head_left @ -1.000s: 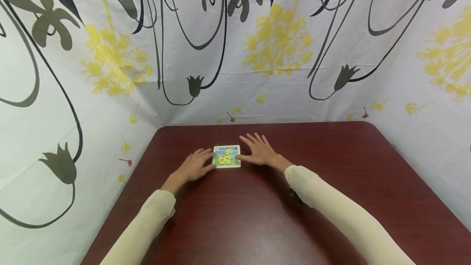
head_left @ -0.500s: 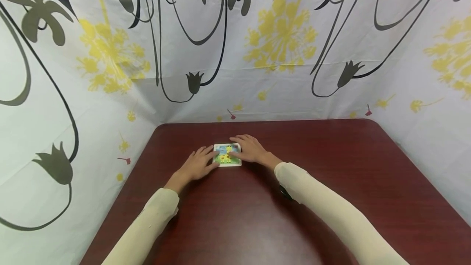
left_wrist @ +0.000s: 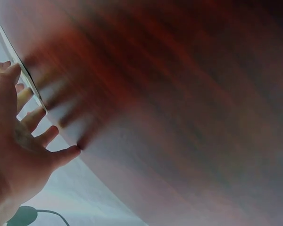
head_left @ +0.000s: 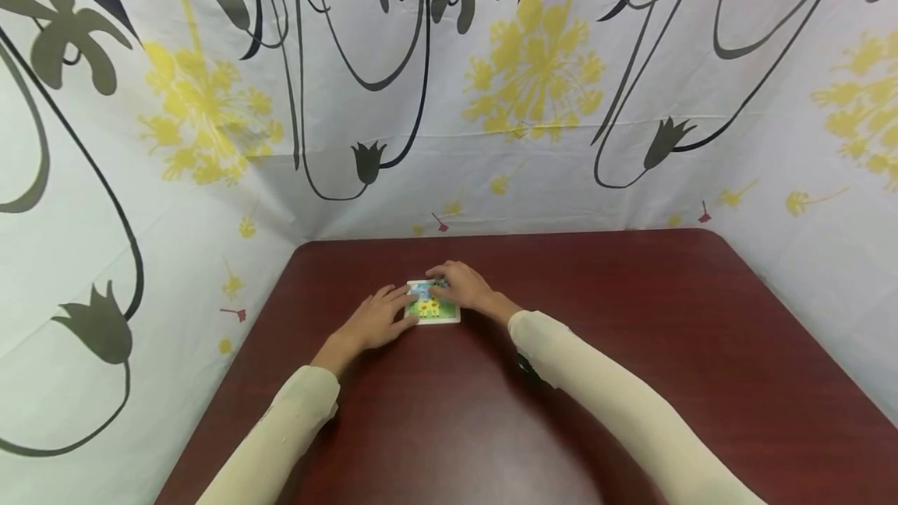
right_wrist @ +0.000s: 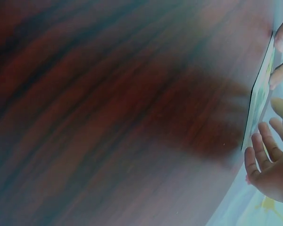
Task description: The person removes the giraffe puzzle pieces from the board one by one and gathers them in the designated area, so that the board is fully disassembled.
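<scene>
A small square giraffe picture puzzle [head_left: 443, 313] with a white border lies flat near the far side of the table. At its left edge is my left hand [head_left: 375, 321], fingers spread, the thumb and fingertips on or just over the border. My right hand [head_left: 466, 287] reaches across the upper right part of the picture with its fingers bent a little, hiding that corner. In the right wrist view the right hand [right_wrist: 272, 172] has loosely curved fingers beside the thin board [right_wrist: 257, 101], and nothing shows between them. From the left wrist the board [left_wrist: 30, 81] appears edge-on behind the left hand's fingers.
The dark red-brown table [head_left: 449, 411] has rounded far corners. A white cloth [head_left: 449, 123] printed with flowers hangs behind it and along both sides. Cream sleeves [head_left: 596, 380] cover both forearms.
My right hand has moved left from beside the puzzle to over its upper right part, and its fingers have bent. The left hand has shifted slightly onto the left border.
</scene>
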The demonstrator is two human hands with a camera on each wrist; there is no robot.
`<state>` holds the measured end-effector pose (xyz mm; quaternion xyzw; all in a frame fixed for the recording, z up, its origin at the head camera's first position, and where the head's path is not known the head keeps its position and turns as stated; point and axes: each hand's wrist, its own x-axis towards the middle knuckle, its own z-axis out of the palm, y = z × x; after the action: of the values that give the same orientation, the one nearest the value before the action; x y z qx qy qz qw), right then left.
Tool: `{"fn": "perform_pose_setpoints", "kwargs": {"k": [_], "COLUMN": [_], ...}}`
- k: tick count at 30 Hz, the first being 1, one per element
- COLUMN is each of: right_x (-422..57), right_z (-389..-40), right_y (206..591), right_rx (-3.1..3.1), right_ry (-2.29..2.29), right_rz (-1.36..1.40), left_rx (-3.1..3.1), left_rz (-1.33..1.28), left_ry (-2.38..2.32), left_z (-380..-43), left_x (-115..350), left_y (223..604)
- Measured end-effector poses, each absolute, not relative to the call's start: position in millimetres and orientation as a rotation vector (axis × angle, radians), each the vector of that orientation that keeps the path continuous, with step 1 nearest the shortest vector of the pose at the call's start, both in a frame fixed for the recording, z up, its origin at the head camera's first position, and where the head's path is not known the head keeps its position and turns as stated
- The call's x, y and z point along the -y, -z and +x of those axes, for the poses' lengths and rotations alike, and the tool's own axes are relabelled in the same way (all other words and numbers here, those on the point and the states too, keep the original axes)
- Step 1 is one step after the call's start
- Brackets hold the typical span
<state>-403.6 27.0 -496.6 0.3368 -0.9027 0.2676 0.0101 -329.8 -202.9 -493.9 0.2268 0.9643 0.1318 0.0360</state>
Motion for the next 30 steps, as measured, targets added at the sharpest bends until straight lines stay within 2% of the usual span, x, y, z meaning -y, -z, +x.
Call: {"fn": "perform_pose_setpoints", "kwargs": {"k": [18, 30], "right_x": [-6.9, -8.1], "right_z": [-398.4, -403.6], "right_y": [497.1, 496.4], "right_rx": [2.943, 2.92], "right_ry": [-0.797, -0.947], "right_rz": [0.923, 0.862], "left_rx": [-2.949, -2.963], "left_rz": [0.74, 0.749], "left_ry": [-0.469, -0.461], "left_z": [-327.2, -328.3], "left_x": [207.8, 203.1], "left_y": [491.8, 490.6]}}
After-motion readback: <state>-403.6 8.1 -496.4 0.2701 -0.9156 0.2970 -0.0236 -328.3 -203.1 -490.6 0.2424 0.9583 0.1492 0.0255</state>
